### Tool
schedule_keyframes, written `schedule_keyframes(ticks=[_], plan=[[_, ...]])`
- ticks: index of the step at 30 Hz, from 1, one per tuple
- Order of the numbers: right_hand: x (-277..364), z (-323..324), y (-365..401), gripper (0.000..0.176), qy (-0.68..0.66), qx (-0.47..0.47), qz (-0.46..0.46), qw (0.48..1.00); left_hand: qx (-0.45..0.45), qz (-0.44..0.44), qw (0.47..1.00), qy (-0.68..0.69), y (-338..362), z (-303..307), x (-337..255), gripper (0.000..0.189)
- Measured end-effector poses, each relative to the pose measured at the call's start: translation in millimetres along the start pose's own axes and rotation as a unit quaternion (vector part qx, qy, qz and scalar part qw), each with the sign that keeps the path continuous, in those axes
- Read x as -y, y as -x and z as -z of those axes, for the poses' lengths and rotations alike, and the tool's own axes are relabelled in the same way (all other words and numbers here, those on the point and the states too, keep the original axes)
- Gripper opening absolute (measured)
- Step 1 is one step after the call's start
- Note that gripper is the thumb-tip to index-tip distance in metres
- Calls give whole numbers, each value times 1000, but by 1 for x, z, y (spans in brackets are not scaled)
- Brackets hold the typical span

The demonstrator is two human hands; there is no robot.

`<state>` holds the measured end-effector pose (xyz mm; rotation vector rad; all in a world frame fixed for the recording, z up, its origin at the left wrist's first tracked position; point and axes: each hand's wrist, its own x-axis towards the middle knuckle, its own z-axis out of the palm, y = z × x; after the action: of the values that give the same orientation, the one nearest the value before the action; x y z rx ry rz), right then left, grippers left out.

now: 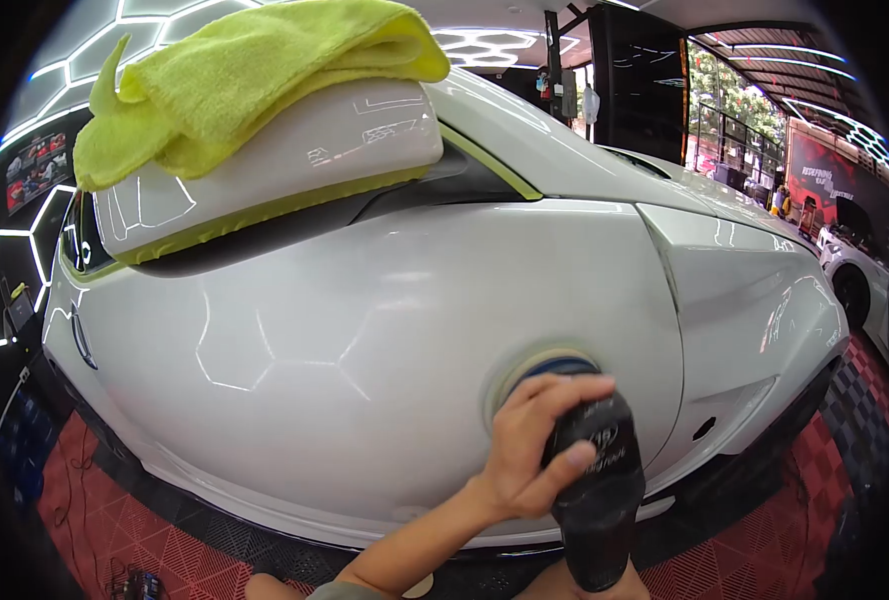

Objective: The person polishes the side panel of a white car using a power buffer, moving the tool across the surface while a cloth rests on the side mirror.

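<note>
My left hand [535, 450] lies over the head of a black car polisher [603, 490], fingers and thumb wrapped round it. At the bottom edge my right hand [615, 588] grips the polisher's rear end; most of that hand is cut off by the frame. The polisher's round pad [525, 372], with a blue backing, is against the white car door [405, 310]. Above the door, the side mirror [295, 150] juts toward me, edged with green masking tape [285, 212]. A yellow-green microfiber towel [265, 85] is draped over the mirror.
Red and black floor tiles [165, 545] run below the car. The front fender [735, 300] is to the right of the door seam. Another white car [860, 265] stands at the far right. Cables [75, 500] lie on the floor at left.
</note>
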<state>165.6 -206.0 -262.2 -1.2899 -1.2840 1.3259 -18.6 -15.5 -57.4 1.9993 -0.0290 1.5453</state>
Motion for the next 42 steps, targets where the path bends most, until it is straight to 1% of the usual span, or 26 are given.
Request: schedule_keyframes(ticks=[1,3,5,7,8,9,11,14,15,16,18,19,23,24,25,26,28,29,30,32,34,35,38,39,40,42], plan=[[-6,-2,2,98,11,17,-13,1000,-1,-60,998,-34,11,2,3,49],[-5,-3,-2,96,32,41,-29,998,-7,-72,997,-27,28,4,0,49],[8,0,-6,95,40,31,-27,998,-14,-71,997,-2,35,9,-4,48],[21,4,-12,94,37,13,-22,999,-20,-85,996,-10,29,15,3,48],[32,9,-10,93,29,-4,-13,999,-22,-94,995,-17,19,18,3,49],[45,9,-11,93,28,-17,-13,999,-32,-96,995,8,5,21,4,49],[68,11,-13,92,18,-48,-5,999,-57,-20,997,57,-23,20,-3,48],[98,18,-10,90,13,-90,5,996,-82,-86,993,-8,-72,29,-3,42],[103,14,-11,71,-6,-127,77,989,-85,-69,994,13,-83,30,-1,40],[118,10,-11,71,-4,-133,76,988,-87,-53,994,33,-92,30,0,39],[150,2,-16,58,-15,-116,55,992,-91,-51,993,61,-111,32,3,37],[155,-4,-22,51,-29,-125,95,987,-97,-46,991,83,-117,34,3,36],[155,-7,-32,51,-39,-130,118,984,-88,-36,987,126,-121,41,-1,35],[145,-1,-30,56,-15,-106,83,991,-88,-46,991,90,-114,42,-2,35],[131,4,-28,61,9,-81,49,995,-88,-55,993,53,-107,43,-4,35],[108,8,-26,61,11,-79,52,995,-89,-59,993,52,-97,44,-8,35],[54,12,-18,77,18,-132,58,989,-67,-26,997,-18,-70,42,-17,37],[41,8,-14,77,20,-128,60,990,-79,-55,995,-18,-57,40,-15,39],[30,0,-9,81,49,-126,64,989,-89,-84,992,-17,-42,38,-11,40],[15,-20,1,90,108,-119,72,984,-82,-6,994,67,-4,35,-12,44],[9,-37,8,99,166,-115,80,976,-65,-66,996,-1,24,47,-9,44],[10,-39,9,104,194,-114,83,971,-67,-68,995,-3,39,50,-11,44],[16,-43,8,101,189,-96,66,975,-88,-77,993,8,65,57,-18,44],[21,-42,6,100,179,-91,59,978,-109,-76,991,11,68,60,-20,43],[28,-41,4,99,172,-85,51,980,-132,-75,988,14,70,62,-21,42],[48,-35,1,97,145,-71,35,986,-127,-76,989,18,54,71,-21,44]])
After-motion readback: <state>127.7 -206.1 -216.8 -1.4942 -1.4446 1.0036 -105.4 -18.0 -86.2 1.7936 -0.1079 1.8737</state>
